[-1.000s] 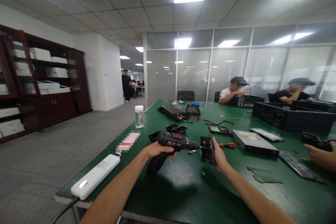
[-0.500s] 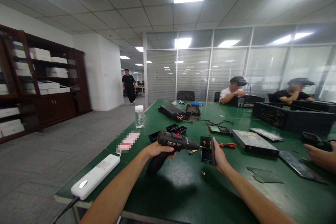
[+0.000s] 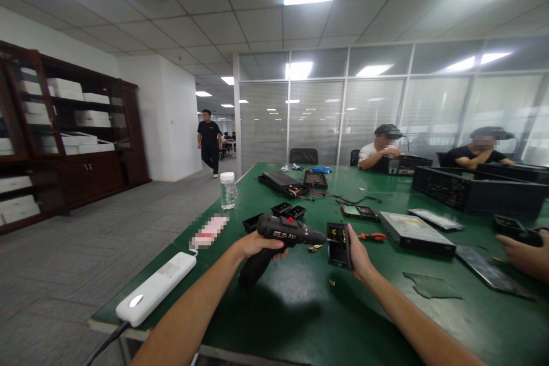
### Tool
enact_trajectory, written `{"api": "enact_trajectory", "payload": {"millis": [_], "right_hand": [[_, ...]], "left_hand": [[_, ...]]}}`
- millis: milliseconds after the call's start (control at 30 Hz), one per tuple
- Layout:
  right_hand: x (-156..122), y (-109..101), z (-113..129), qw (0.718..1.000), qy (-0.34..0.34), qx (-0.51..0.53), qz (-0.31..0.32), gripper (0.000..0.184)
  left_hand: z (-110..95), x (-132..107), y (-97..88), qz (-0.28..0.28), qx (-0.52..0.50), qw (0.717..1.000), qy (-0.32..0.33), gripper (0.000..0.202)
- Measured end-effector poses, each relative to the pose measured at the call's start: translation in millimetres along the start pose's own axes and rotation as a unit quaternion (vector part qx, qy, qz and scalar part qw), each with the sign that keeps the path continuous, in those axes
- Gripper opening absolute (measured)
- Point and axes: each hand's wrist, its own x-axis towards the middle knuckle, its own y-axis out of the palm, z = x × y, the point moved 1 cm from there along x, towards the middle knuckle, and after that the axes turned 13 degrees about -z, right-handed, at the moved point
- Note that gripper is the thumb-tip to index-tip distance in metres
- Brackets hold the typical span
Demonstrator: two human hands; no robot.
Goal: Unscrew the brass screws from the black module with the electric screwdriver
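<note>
My left hand (image 3: 259,246) is wrapped round the grip of a black cordless drill (image 3: 291,230), whose bit points right. The bit's tip reaches the open side of a small black plastic housing (image 3: 339,247) with brass-coloured parts inside. My right hand (image 3: 359,254) grips that housing by its right edge, holding it upright above the table. Whether the bit sits in a screw is too small to tell. Small brass pieces (image 3: 314,248) lie on the table behind the bit, and another brass bit (image 3: 331,283) lies below the housing. Several black plastic shells (image 3: 288,210) rest behind the drill.
On the green table (image 3: 283,320) are a white power strip (image 3: 158,289), a clear bottle (image 3: 228,191), an orange screwdriver (image 3: 374,237), an optical drive (image 3: 416,234) and a computer case (image 3: 480,191). A co-worker's hand (image 3: 525,251) is at the right edge. Two people sit across.
Both my hands, the drill and the housing look almost unmoved. In the background, the walking person has come a little closer.
</note>
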Motion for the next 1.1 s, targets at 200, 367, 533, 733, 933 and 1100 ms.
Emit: {"api": "enact_trajectory", "payload": {"millis": [200,367,533,733,933,1100], "right_hand": [[-0.1,0.0,0.3,1.0,-0.003,0.001,0.001,0.041],[-3.0,1.0,2.2,1.0,0.005,-0.008,-0.007,0.041],[-2.9,1.6,2.7,1.0,0.005,-0.003,-0.017,0.039],[1.0,-0.1,0.5,1.0,0.0,-0.006,-0.015,0.041],[-1.3,0.7,1.7,1.0,0.006,-0.004,-0.019,0.041],[-4.4,1.7,3.2,1.0,0.009,-0.008,-0.018,0.038]], "left_hand": [[0.6,0.4,-0.3,0.0,-0.002,1.0,0.004,0.032],[1.7,0.1,-0.8,-0.006,-0.001,1.0,-0.005,0.034],[2.0,0.3,-1.0,0.003,-0.005,1.0,0.004,0.034],[1.4,0.4,-0.9,0.005,0.0,1.0,0.006,0.033],[0.5,0.0,-1.1,0.007,0.002,1.0,0.003,0.032],[1.0,0.4,-0.6,0.005,0.002,1.0,0.001,0.033]]}}
